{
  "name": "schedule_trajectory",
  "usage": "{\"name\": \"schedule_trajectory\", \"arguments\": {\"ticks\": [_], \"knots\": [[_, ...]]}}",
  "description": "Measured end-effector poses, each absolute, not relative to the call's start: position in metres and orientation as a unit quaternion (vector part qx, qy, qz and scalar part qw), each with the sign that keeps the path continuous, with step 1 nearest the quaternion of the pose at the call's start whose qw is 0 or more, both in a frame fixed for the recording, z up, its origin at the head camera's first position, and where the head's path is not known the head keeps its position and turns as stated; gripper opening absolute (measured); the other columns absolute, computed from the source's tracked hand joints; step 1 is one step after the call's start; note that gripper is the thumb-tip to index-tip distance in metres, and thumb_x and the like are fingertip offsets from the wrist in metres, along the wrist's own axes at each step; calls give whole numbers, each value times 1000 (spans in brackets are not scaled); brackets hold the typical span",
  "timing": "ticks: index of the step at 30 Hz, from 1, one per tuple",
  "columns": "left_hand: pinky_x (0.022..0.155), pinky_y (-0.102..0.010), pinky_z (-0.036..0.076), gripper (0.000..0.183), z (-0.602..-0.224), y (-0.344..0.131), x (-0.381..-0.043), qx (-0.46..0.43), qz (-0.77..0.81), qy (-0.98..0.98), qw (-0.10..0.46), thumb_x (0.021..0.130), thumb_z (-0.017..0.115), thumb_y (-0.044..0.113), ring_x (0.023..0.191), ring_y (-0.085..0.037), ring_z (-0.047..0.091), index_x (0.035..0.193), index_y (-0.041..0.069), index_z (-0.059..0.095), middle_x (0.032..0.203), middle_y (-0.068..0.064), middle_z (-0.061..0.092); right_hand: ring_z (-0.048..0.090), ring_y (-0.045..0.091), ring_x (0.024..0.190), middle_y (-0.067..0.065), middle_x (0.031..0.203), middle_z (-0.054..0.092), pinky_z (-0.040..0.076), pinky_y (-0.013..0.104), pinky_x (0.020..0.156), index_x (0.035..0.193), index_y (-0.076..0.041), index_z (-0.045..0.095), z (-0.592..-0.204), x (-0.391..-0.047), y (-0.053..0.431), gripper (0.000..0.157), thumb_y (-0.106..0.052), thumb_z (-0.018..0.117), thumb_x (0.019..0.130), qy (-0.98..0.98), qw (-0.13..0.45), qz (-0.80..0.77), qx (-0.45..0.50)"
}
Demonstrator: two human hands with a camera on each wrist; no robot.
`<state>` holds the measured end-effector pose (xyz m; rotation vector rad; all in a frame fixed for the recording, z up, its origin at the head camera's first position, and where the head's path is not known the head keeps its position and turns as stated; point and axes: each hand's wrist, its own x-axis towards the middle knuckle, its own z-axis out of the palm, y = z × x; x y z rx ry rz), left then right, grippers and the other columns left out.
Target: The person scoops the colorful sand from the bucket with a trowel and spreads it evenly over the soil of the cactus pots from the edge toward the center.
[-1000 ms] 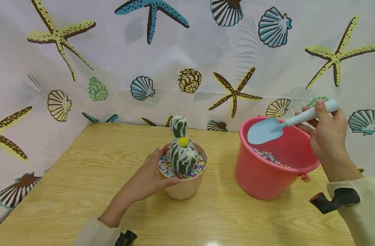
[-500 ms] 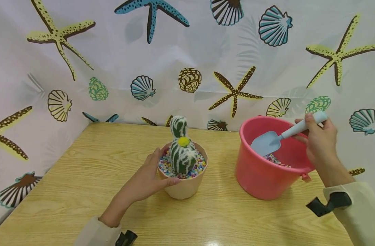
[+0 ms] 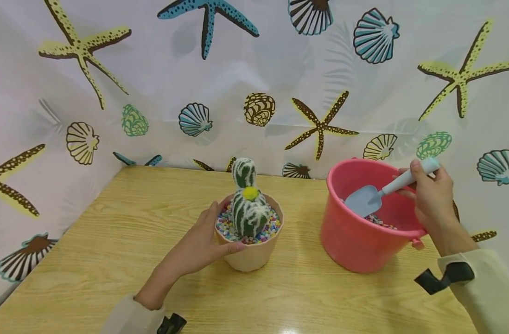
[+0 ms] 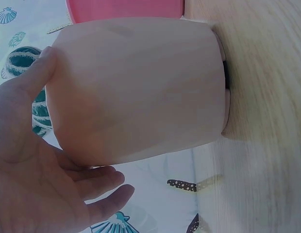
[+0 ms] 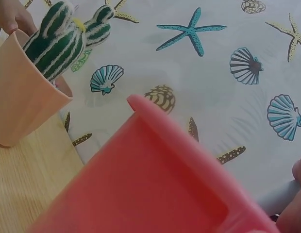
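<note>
My left hand (image 3: pixel 200 241) holds the left side of a peach flower pot (image 3: pixel 250 256), its thumb at the front of the rim. In the pot a striped green cactus (image 3: pixel 248 213) with a yellow flower stands among multicoloured pebbles (image 3: pixel 225 225). The left wrist view shows the pot (image 4: pixel 141 92) from the side, with my fingers beyond its rim. My right hand (image 3: pixel 435 197) grips a light blue hand trowel (image 3: pixel 364 200) by its handle. The trowel's blade is tilted down inside a pink bucket (image 3: pixel 359 246), close to the pebbles (image 3: pixel 379 221) at its bottom.
Pot and bucket stand apart on a wooden table (image 3: pixel 154 208), the bucket to the right. Behind the table hangs a white cloth (image 3: pixel 238 69) printed with starfish and shells. The bucket's wall (image 5: pixel 131 179) fills much of the right wrist view.
My right hand has moved left and down with the trowel, and the blade has sunk from the bucket's rim towards the pebbles inside. My left hand and the pot have stayed in place.
</note>
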<state>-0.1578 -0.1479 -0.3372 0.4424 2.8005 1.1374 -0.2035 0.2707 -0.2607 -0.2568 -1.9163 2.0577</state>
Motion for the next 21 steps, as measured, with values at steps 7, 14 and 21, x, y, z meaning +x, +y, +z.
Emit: {"name": "schedule_trajectory", "arguments": {"ticks": [7,14,21], "knots": [[107,-64,28,116,-337,-149,-157,142,371,917,45,81,66,59,139,-49,21,152,1,-5,156,-28,7,63,2,78,-8,97,59,54,15,61,118,-23,44,-258,-206,278,40,-44,59,86,-679,161,710,-98],[107,-64,26,116,-335,-150,-155,150,376,913,45,81,66,58,140,-50,18,151,0,-6,156,-29,4,62,1,78,-13,87,65,55,16,62,107,-26,46,-261,-210,286,25,-39,59,90,-711,88,694,-68],[106,-64,28,115,-335,-148,-156,148,371,916,47,82,65,58,139,-51,21,151,0,-6,156,-29,5,57,15,90,4,110,56,50,9,63,124,-10,48,-261,-210,293,49,-48,51,94,-867,124,478,-71]]}}
